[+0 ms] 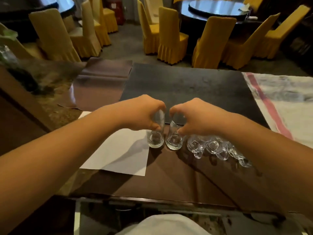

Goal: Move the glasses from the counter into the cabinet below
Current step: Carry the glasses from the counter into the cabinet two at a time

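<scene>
A dark brown table (169,177) fills the middle of the head view, with yellow-covered chairs (171,34) and round dining tables beyond it at twelve o'clock. A white cloth with a pink stripe (286,106) covers the table at two o'clock, and a white sheet of paper (122,153) lies at nine o'clock of centre. Two bare forearms reach in from the lower corners. The left hand (144,114) curls its fingers round the top of the left glass (155,138). The right hand (194,116) grips the right glass (174,139) the same way. Both glasses are upright, just beside each other near the table's centre. At three o'clock of them, a cluster of more clear glasses (218,148) sits on the table, partly under the right forearm.
</scene>
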